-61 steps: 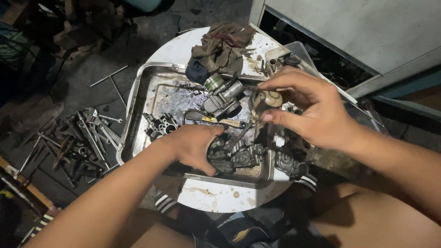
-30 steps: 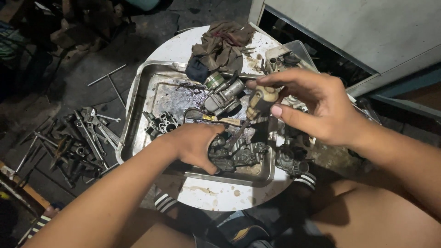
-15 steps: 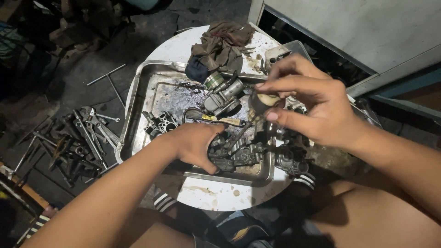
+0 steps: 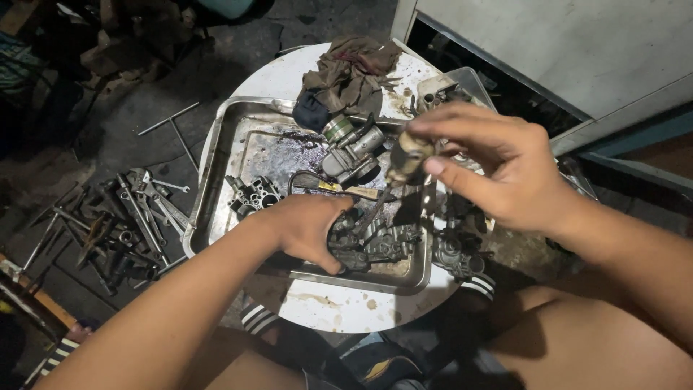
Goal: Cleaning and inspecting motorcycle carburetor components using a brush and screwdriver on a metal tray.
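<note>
My left hand [image 4: 307, 227] grips a dark, greasy carburetor body [image 4: 372, 245] that rests in the near right corner of a metal tray [image 4: 216, 144]. My right hand [image 4: 498, 170] is above the tray and pinches the pale, worn handle of a screwdriver [image 4: 406, 159]. The shaft slants down and to the left, and its tip meets the carburetor body. A second grey carburetor part [image 4: 354, 148] lies at the back of the tray, and a small dark part [image 4: 249, 195] sits at its left.
The tray stands on a round white table [image 4: 339, 307]. A dirty brown rag [image 4: 354, 72] lies at the back. Another dark part [image 4: 455, 253] sits right of the tray. Several wrenches [image 4: 130, 217] and a T-handle tool [image 4: 173, 130] lie on the floor to the left.
My right hand has lifted up and away from the tray, raising the screwdriver handle. My left hand has stayed on the carburetor body.
</note>
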